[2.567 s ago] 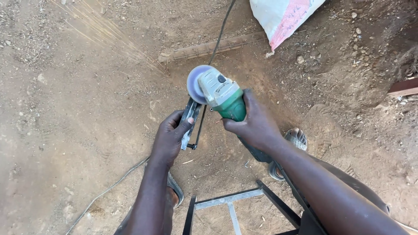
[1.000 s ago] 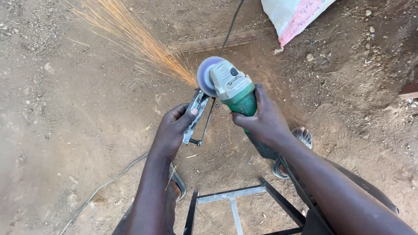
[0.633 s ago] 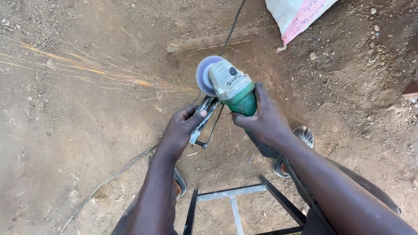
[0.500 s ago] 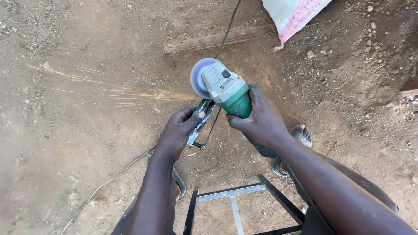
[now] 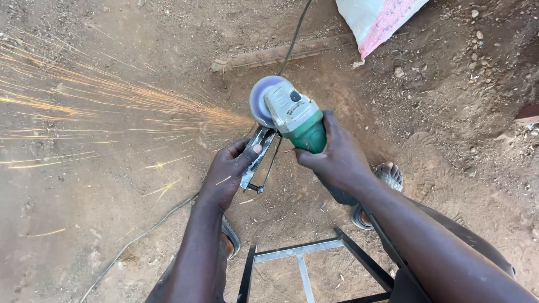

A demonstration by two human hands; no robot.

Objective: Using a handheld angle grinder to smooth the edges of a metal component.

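Observation:
My right hand [image 5: 337, 160] grips the green body of an angle grinder [image 5: 292, 115]. Its grey disc [image 5: 260, 101] touches the top end of a small metal piece [image 5: 259, 159], a flat bar with a thin rod loop beside it. My left hand [image 5: 227, 171] holds that metal piece from the left, thumb on its face. A wide fan of orange sparks [image 5: 123, 106] streams leftward from the disc across the dirt. The grinder's black cable [image 5: 295, 33] runs away to the top of the view.
A black metal frame [image 5: 314, 255] stands on the dirt just in front of me. My sandalled feet [image 5: 387, 177] rest either side. A ribbed steel bar [image 5: 281, 54] lies beyond the grinder, a white and pink sack [image 5: 373, 19] at top right, a thin wire [image 5: 140, 238] at lower left.
The spark stream has grown and now fans out flat to the left, after pointing up-left earlier. Both hands keep the same grips, with the disc still on the piece's top end.

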